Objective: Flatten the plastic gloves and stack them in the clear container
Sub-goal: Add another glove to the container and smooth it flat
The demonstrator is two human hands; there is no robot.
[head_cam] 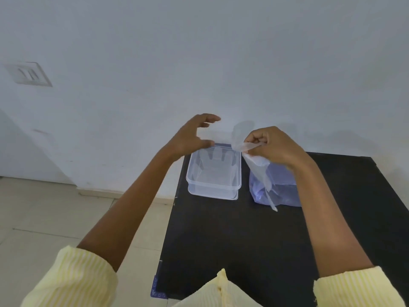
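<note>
Up at the far end of the black tabletop (243,240) sits the clear container (212,185). Just right of the container lies a bluish plastic bag (281,189). Above the container's right wall the right hand (274,147) pinches a thin plastic glove (257,169), which hangs crumpled. Over the container's far left corner the left hand (194,136) hovers, fingers (210,118) spread, holding nothing.

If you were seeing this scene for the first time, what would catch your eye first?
The right hand, raised over the black table, pinches a thin plastic glove that hangs down. The left hand hovers open above the clear container, with a heap of thin plastic to its right.
</note>
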